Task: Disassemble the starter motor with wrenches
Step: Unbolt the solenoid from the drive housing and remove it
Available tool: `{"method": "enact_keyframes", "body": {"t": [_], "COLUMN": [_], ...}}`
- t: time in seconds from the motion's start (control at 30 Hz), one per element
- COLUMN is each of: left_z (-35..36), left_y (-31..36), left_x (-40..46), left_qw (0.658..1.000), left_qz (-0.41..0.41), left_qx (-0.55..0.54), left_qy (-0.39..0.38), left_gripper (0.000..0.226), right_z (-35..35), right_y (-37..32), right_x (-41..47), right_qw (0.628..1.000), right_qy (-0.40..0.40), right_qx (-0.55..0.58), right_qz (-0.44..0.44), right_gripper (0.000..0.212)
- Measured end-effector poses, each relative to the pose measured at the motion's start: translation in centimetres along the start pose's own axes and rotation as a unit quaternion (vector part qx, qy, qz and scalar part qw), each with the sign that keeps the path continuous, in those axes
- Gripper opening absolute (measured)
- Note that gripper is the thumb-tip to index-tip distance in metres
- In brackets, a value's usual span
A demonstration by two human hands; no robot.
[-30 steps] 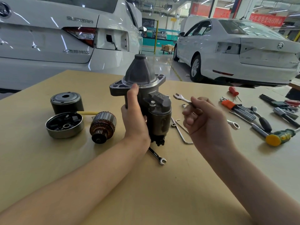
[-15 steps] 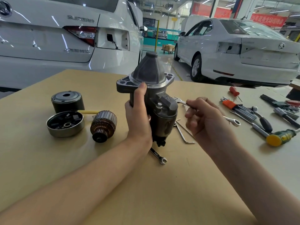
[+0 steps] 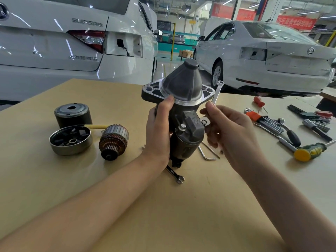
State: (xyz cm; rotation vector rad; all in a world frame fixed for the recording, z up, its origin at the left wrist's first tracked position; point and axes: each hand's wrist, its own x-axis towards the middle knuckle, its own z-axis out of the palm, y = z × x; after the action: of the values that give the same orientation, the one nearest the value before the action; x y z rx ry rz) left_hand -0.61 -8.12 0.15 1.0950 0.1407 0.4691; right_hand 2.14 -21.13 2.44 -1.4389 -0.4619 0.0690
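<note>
Starter motor [image 3: 183, 122] is standing nose-up mid-counter, left hand [image 3: 158, 131] wrapped around its body to steady it. Right hand [image 3: 231, 133] pinches a small wrench [image 3: 216, 94] upright beside the flange, probably lining up for the bolt [image 3: 183, 126] on the side.

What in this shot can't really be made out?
- Head view: the left hand covers the near side of the starter motor.
- The wrench has its middle hidden in the right hand.
- A second wrench on the table runs under the motor.
- The far tools are too small to name.
</note>
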Motion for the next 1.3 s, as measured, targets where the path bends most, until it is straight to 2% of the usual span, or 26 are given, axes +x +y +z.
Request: {"method": "enact_keyframes", "body": {"t": [0.07,0.17,0.27,0.4,0.53,0.67,0.77,0.87,1.3], "left_z": [0.0,-0.1,-0.1,-0.4,-0.6,-0.7,-0.6,-0.4,-0.1], "left_y": [0.0,0.2,0.2,-0.1,-0.3,-0.2,-0.1,0.0,0.1], "left_x": [0.0,0.1,0.3,0.5,0.8,1.0,0.9,0.6,0.2], "left_qw": [1.0,0.999,0.998,0.996,0.992,0.99,0.99,0.992,0.994], "left_qz": [-0.008,-0.028,-0.029,-0.03,-0.032,-0.036,-0.034,-0.033,-0.024], "left_qx": [-0.007,-0.03,-0.045,-0.062,-0.077,-0.091,-0.09,-0.085,-0.07], "left_qy": [0.006,0.015,0.034,0.061,0.093,0.104,0.102,0.091,0.086], "left_gripper": [0.095,0.099,0.101,0.1,0.098,0.086,0.091,0.1,0.101], "right_z": [-0.2,-0.5,-0.7,-0.1,0.3,0.5,0.7,0.6,1.0], "right_y": [0.0,-0.4,-0.7,0.0,1.0,1.5,1.5,1.3,1.0], "right_x": [0.2,0.6,0.7,0.5,0.3,0.2,0.2,0.0,-0.3], "right_qw": [0.995,0.97,0.953,0.957,0.959,0.963,0.966,0.97,0.977], "right_qy": [-0.004,0.026,0.061,0.052,0.02,-0.004,-0.013,-0.004,0.044], "right_qx": [0.086,0.234,0.293,0.281,0.28,0.268,0.255,0.239,0.207], "right_qz": [0.044,0.058,0.049,0.048,0.034,0.037,0.039,0.036,-0.018], "right_gripper": [0.023,0.031,0.025,0.016,0.028,0.026,0.023,0.022,0.027]}}
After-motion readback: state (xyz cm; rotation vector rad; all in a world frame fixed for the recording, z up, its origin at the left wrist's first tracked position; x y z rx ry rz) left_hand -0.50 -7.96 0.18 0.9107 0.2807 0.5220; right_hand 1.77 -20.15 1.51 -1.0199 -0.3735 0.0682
